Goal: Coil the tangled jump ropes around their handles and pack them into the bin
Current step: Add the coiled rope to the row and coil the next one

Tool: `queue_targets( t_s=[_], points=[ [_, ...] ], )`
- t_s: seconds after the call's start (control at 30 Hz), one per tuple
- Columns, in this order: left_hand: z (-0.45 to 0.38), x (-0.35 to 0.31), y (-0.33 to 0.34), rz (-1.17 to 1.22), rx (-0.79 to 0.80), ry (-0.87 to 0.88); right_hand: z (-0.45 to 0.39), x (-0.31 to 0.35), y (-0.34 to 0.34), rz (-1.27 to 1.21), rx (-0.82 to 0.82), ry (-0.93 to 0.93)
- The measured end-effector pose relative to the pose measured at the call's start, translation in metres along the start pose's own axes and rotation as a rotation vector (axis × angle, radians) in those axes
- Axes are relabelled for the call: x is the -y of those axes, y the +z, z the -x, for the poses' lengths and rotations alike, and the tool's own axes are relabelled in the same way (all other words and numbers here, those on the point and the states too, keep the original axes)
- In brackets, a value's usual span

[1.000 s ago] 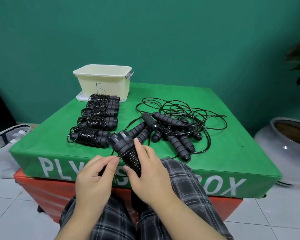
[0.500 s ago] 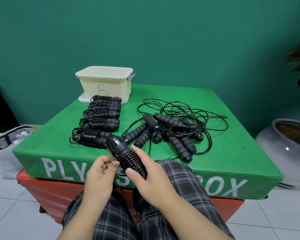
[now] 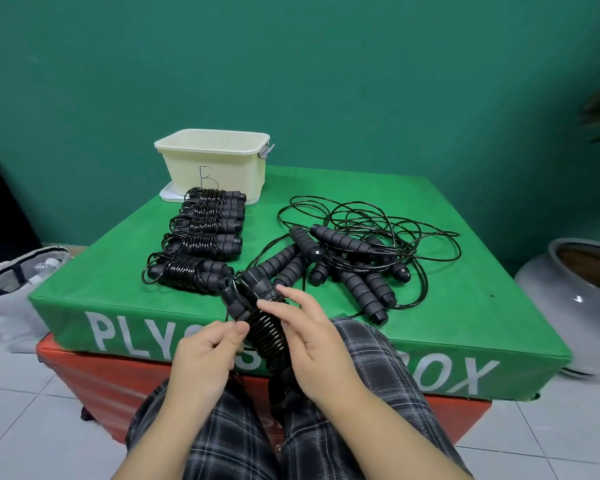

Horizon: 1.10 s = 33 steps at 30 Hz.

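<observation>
My right hand (image 3: pixel 312 344) holds a black jump rope bundle (image 3: pixel 257 317), its cord wound in tight turns around the paired handles, over my lap at the box's front edge. Beside the coil, my left hand (image 3: pixel 208 358) pinches the thin black cord with thumb and fingers. Several coiled ropes (image 3: pixel 201 240) lie in a row on the left of the green box top. A tangle of loose ropes and foam handles (image 3: pixel 354 258) lies on the right. The cream bin (image 3: pixel 219 164) marked B stands at the back left.
The green padded box (image 3: pixel 465 306) sits on a red base on a tiled floor. A grey ceramic pot (image 3: pixel 575 292) stands to the right, a white bag (image 3: pixel 18 271) to the left. My plaid trouser legs (image 3: pixel 361 375) reach under the front edge.
The bundle has tilted and shifted slightly up toward the box edge. My left hand's fingers have closed around the cord at the coil's side.
</observation>
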<state>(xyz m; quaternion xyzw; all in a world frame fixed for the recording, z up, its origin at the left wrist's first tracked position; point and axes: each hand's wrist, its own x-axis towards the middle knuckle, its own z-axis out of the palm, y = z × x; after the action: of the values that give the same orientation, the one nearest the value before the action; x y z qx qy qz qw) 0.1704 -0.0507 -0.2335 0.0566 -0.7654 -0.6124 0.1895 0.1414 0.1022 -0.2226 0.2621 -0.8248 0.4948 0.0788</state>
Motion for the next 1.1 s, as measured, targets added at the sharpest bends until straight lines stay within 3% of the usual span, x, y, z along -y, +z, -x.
queue_targets(
  t_s=[0.23, 0.4, 0.47, 0.6, 0.7, 0.9, 1.1],
  points=[
    [0.006, -0.01, 0.005, 0.067, -0.027, 0.061, 0.0, 0.006, 0.001, 0.321, 0.009, 0.005],
    [0.008, -0.012, 0.005, -0.015, 0.007, 0.133, 0.001, 0.003, 0.007, 0.487, -0.083, 0.007],
    [0.009, -0.012, 0.006, -0.025, 0.024, 0.141, 0.002, 0.004, 0.004, 0.438, -0.046, 0.047],
    [0.007, -0.009, 0.006, -0.027, 0.077, 0.15, 0.003, 0.002, 0.003, 0.252, -0.121, 0.048],
    [0.002, -0.004, 0.003, -0.02, 0.038, 0.134, 0.004, 0.0, 0.004, 0.121, -0.127, 0.056],
    [-0.008, 0.006, 0.007, 0.2, 0.102, -0.002, 0.006, 0.005, 0.001, -0.105, -0.041, 0.088],
    [-0.008, 0.01, 0.004, 0.087, 0.18, 0.001, 0.006, 0.003, -0.005, -0.175, 0.048, 0.073]
  ],
)
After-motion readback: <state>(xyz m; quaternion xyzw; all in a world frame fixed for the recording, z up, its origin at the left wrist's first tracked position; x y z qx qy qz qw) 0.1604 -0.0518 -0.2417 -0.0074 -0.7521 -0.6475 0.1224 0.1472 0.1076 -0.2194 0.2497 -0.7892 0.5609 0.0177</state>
